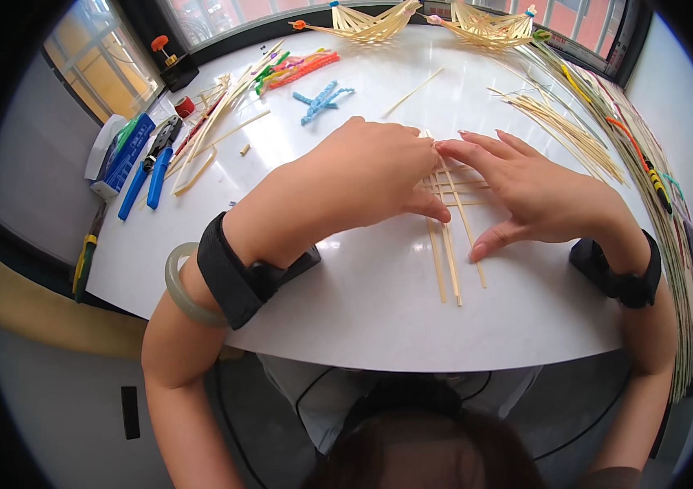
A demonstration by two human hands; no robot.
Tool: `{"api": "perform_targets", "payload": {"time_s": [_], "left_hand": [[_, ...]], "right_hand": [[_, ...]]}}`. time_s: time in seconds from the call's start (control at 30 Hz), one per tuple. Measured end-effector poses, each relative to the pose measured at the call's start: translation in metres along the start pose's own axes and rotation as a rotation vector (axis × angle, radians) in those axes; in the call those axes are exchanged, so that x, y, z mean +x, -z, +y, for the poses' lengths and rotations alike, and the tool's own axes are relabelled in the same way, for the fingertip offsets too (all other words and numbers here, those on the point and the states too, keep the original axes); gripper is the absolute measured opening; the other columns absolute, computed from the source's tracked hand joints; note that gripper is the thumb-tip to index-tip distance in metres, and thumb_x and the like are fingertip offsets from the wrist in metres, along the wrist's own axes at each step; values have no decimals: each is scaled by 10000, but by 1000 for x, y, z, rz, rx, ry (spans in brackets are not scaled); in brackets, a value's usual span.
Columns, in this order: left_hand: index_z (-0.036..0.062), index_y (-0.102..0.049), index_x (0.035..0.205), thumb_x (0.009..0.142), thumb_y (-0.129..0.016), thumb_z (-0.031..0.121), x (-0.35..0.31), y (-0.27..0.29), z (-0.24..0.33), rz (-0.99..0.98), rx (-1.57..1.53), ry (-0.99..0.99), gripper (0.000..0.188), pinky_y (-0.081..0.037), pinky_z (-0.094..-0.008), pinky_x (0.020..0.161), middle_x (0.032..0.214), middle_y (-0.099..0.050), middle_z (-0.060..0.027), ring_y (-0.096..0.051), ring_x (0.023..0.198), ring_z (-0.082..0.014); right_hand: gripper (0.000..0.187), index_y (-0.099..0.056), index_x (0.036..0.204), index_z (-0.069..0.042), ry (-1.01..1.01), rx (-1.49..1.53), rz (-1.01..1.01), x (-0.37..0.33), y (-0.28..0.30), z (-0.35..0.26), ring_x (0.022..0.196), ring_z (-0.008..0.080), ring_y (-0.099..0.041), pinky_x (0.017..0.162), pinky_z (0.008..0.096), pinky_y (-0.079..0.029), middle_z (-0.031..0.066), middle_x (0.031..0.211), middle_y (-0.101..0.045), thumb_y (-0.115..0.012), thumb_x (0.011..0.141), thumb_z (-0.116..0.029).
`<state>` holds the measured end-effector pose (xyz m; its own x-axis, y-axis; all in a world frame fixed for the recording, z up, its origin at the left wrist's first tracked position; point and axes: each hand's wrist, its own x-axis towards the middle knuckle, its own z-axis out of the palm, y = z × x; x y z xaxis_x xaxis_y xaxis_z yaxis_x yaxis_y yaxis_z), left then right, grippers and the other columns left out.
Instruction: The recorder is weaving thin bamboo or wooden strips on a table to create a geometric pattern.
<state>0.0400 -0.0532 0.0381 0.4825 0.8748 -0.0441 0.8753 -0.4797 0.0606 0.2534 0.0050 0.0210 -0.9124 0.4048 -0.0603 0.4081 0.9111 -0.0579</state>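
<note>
A white table [542, 326] is spreading across the middle of the frame, its curved near edge running along the lower part. A bundle of long, thin strips [683, 342] is trailing down the right side of the frame.

The left hand [379, 171] is reaching in at the centre, its thumb pointing toward pale flat strips; its fingertips are being hidden, so I cannot tell whether it is gripping. The right hand [521, 191], just right of centre, is spreading its fingers and thumb wide rather than clenching; its thumb is resting at the rightmost lengthwise strip and its index fingertip is coming close to the left hand. Between and beneath the hands, right of centre, the crossed lattice of pale strips [455, 192] is lying flat on the table, its long ends pointing toward the lower edge.

Two woven pieces [367, 24] [489, 24] are standing along the top edge. A loose strip bundle [566, 130] is lying at upper right. At upper left, a blue-handled tool [159, 175] is lying beside a blue-and-white box [122, 151]. Fuzzy coloured stems [301, 69] are lying at upper centre-left, near a light-blue braided piece [322, 102]. A tiny strip offcut [244, 150] is lying below them.
</note>
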Motion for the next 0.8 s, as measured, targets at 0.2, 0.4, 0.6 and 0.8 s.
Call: {"api": "perform_targets", "payload": {"time_s": [0.2, 0.4, 0.6, 0.8], "left_hand": [[-129, -496, 1258, 871, -601, 506, -12, -18, 7, 31, 190, 17, 751, -396, -546, 1002, 1397, -476, -216, -434, 1325, -302], [-136, -420, 1335, 880, -580, 514, -14, -23, 5, 85, 171, -3, 809, -378, -547, 1031, 1409, -464, -228, -403, 1359, -294], [-127, -431, 1332, 884, -584, 480, -10, -18, 7, 6, 155, -23, 770, -390, -495, 1035, 1381, -493, -219, -425, 1343, -288], [-114, -540, 1234, 906, -568, 435, -12, -24, 9, 169, 231, -84, 640, -426, -398, 982, 1309, -555, -227, -493, 1276, -289]], "right_hand": [[1113, -232, 1480, 5, 4, -19, -13, -1, 2, -2, 1419, 389, -250, 1175, 476, -185, 271, 1463, -348, -744, 699, -601], [1086, -278, 1466, 4, 16, 39, 43, -2, -1, -8, 1406, 372, -283, 1171, 472, -201, 231, 1473, -362, -777, 683, -559], [1094, -318, 1443, 12, -10, 25, 130, -5, -1, -14, 1380, 341, -343, 1167, 479, -212, 208, 1437, -425, -799, 638, -553], [1098, -328, 1432, 24, -36, 41, 118, -9, 1, -11, 1372, 334, -360, 1165, 485, -215, 200, 1415, -458, -799, 626, -555]]}}
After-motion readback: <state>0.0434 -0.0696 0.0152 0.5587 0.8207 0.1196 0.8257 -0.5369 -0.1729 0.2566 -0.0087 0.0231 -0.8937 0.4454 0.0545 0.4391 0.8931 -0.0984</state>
